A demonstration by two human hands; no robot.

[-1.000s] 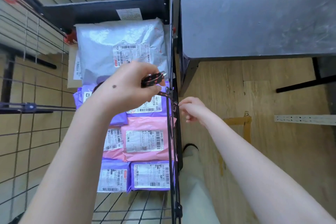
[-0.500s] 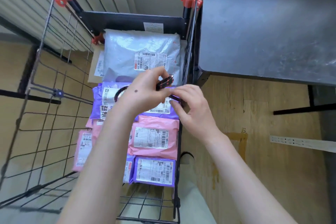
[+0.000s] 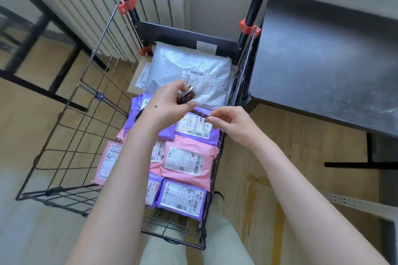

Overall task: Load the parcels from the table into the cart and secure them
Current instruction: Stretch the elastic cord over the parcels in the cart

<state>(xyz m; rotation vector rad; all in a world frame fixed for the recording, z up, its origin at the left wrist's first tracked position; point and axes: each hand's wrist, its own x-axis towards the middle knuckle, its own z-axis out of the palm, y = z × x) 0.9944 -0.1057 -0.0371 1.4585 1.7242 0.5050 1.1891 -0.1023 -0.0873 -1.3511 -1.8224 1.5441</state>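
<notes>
A black wire cart (image 3: 71, 144) holds several parcels: a large silver-grey bag (image 3: 183, 64) at the far end, purple bags (image 3: 193, 127) and pink bags (image 3: 189, 161) nearer me. Above the parcels my left hand (image 3: 168, 105) grips a bundled black cord with red flecks (image 3: 187, 97). My right hand (image 3: 232, 125) pinches a loose strand of that cord (image 3: 200, 113) just left of the cart's right wire wall. The dark table (image 3: 323, 60) stands to the right of the cart with no parcel on the part in view.
A white radiator (image 3: 107, 6) runs along the wall behind the cart. Black furniture legs (image 3: 38, 84) stand on the wooden floor at left. The cart's left wire side (image 3: 53, 157) is folded outward. A white perforated strip (image 3: 355, 202) lies on the floor at right.
My right hand left the cart's right wall and came in over the parcels to take a strand of the cord. The view has pulled back and tilted up, showing the whole cart.
</notes>
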